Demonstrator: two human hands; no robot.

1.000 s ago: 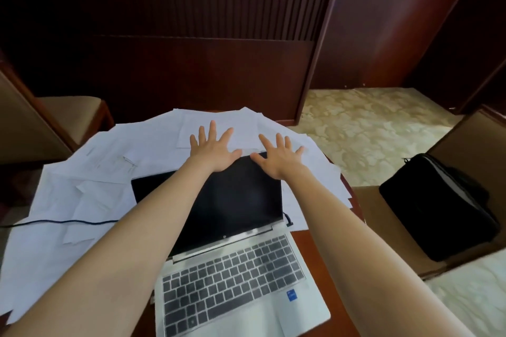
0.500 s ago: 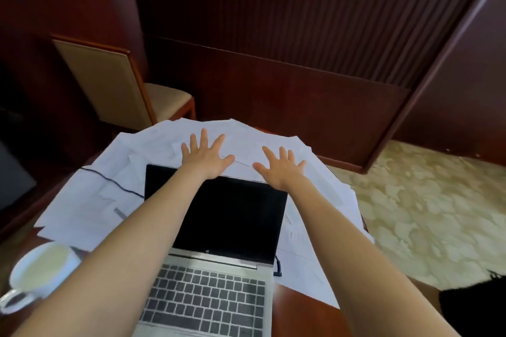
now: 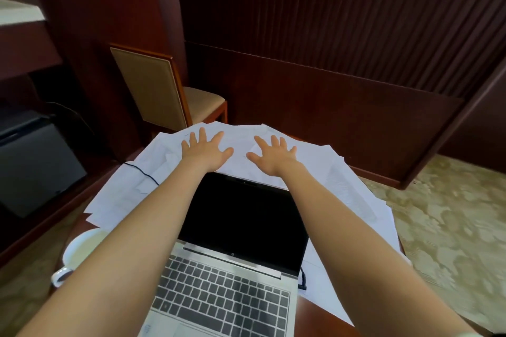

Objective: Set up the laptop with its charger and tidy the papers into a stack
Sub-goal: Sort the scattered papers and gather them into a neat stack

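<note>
Left hand (image 3: 204,152), right hand (image 3: 275,157) flat on papers (image 3: 328,172); fingers spread, holding nothing

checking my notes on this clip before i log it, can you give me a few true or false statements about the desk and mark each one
1. The left hand and right hand are spread with straight fingers over the white paper sheets beyond the open silver laptop. True.
2. The silver laptop's screen is lit. False: it is black.
3. A white cup stands left of the laptop. True.
4. The sheets form one neat stack. False: they lie fanned loosely across the table.
5. The right hand pinches the thin black cable. False: the cable lies on the sheets at the left, with no hand on it.
</note>
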